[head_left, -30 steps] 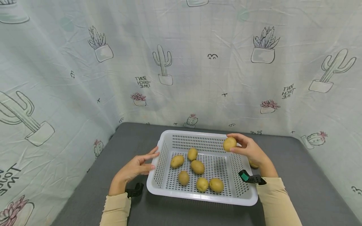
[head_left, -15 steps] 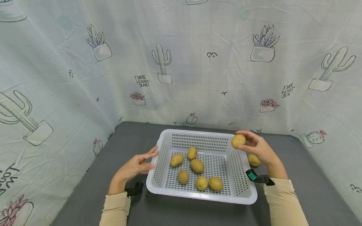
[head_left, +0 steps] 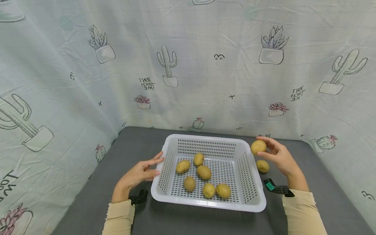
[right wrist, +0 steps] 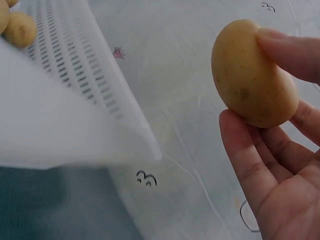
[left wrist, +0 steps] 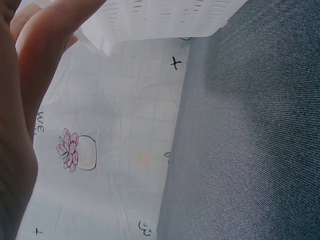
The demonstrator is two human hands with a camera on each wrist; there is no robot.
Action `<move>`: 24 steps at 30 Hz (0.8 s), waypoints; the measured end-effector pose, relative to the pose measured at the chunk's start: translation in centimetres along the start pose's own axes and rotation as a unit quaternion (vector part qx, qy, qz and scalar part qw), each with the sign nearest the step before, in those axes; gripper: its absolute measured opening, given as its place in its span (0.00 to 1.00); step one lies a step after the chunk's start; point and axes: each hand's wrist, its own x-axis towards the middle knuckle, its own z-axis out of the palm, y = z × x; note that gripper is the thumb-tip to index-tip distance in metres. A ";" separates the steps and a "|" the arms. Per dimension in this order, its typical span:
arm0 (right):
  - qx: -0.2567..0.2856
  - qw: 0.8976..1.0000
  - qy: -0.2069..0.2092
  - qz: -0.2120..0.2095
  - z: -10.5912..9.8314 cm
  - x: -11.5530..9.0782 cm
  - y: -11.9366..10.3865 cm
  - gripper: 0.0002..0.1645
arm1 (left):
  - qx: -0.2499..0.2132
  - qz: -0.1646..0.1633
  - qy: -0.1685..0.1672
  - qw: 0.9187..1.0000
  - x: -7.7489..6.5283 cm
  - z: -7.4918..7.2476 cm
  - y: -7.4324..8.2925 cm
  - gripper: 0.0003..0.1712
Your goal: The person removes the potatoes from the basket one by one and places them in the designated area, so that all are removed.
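1. At the far left, the left hand (head_left: 140, 174) is not grasping; its fingers reach out and touch the rim of a white plastic basket (head_left: 207, 204).
2. The basket stands on the dark grey table (head_left: 326, 195), its walls and floor pierced with small slots.
3. In its left part lie an oval yellow potato (head_left: 183, 166) and, nearer the person, a rounder, browner potato (head_left: 189, 184).
4. Next come a small upright-looking oval potato (head_left: 198, 159) towards the back and a larger, plump potato (head_left: 204, 172) just beside it.
5. Near the front wall sit a roundish, paler potato (head_left: 209, 190) and, close on its right, a broad oval potato (head_left: 223, 191).
6. Outside the right-hand rim is the held potato (right wrist: 252, 75): egg-shaped, smooth and golden-tan, with scattered dark specks and one brownish blotch low on its side.
7. Below it in the head view, a loose yellow potato (head_left: 262, 166) lies on the table just beside the basket.
8. At the right, the right hand (head_left: 280, 159) grips the held potato between thumb and fingertips.
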 end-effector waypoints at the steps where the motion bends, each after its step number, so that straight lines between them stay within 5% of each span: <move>1: -0.001 1.000 0.007 0.003 -0.1 -0.2 0.1 0.31 | 0.000 0.001 0.000 1.000 0.0 0.0 0.0 0.37; 15: 0.016 0.994 0.110 0.021 -1.9 -3.3 2.7 0.31 | 0.001 0.001 0.000 1.000 -0.1 0.0 -0.2 0.36; 24: -0.024 0.975 0.191 0.106 -2.4 -5.8 5.3 0.30 | 0.008 0.003 -0.004 1.000 0.1 -0.1 0.0 0.36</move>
